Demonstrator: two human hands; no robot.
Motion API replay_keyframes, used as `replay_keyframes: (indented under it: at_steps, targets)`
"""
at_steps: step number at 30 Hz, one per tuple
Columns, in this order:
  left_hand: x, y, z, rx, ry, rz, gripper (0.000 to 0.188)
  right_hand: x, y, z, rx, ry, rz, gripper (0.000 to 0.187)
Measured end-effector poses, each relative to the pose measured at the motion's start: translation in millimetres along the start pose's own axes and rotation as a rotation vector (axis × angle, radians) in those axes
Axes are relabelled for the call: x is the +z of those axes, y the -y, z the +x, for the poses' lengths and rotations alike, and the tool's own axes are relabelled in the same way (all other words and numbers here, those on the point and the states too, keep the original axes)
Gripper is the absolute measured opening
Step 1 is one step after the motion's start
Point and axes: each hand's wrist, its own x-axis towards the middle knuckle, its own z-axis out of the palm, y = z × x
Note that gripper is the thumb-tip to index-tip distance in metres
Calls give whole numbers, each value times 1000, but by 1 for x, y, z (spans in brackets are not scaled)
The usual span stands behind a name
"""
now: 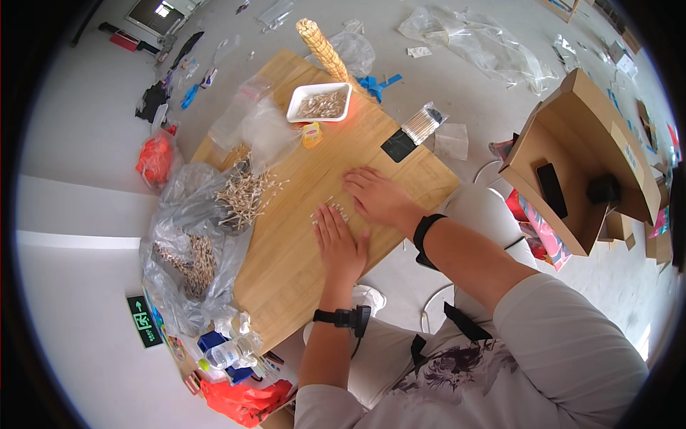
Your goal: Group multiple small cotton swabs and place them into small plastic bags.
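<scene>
A small row of cotton swabs [342, 212] lies on the wooden table [300, 275], its white tips showing at my fingers. My left hand [339, 244] rests flat over the near side of the row, fingers stretched out. Beside it, my right hand [379, 196] lies palm down with its fingers spread and slightly bent at the row's far right end. What is under both palms is hidden. To the left, a loose heap of cotton swabs [246, 194] spills from a clear plastic bag [168, 282]. A bagged bundle of swabs [421, 124] lies beyond my right hand, overlapping a black flat piece [398, 146].
At the far end stand a white tray [292, 109] of swabs, a yellow packet [311, 135] and a tall straw-coloured bundle [323, 50]. An open cardboard box [572, 154] with a phone inside is at right. A plastic bottle [227, 353] sits at the table's near left corner.
</scene>
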Motion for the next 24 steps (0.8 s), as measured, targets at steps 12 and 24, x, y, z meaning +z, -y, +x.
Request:
replay_keyframes:
  at_steps: [12,24]
  targets:
    - [-6,23,23,8,-76,-46,87,2,-1,-1,0,-11,-14,35]
    - [-21,53,21,-2,-145,-480,78,-5,1,2,-21,23,44,35]
